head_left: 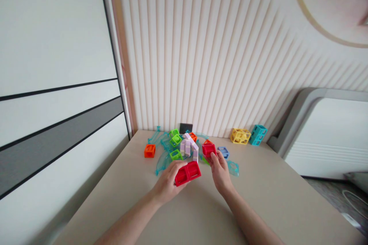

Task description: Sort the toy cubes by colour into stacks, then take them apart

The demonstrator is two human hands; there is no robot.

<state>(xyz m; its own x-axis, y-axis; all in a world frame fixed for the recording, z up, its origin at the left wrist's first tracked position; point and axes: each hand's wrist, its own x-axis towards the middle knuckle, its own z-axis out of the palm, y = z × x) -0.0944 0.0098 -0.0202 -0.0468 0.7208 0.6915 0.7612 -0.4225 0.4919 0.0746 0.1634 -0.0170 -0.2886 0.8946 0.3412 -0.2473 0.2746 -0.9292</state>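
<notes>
My left hand is closed around a pair of joined red toy blocks, open-framed cubes side by side. A single red block is pinched in my right hand, a little higher and to the right. The two red pieces are apart. Behind them lies a pile of toy parts: green blocks, pale lilac pieces and clear teal track pieces. Under the right-hand block another green piece is partly hidden. A blue block rests just beyond my right hand.
An orange block stands at the table's left. Joined yellow blocks and a teal block stack stand at the back right. A black flat object leans near the ribbed wall. The beige table ends at the right.
</notes>
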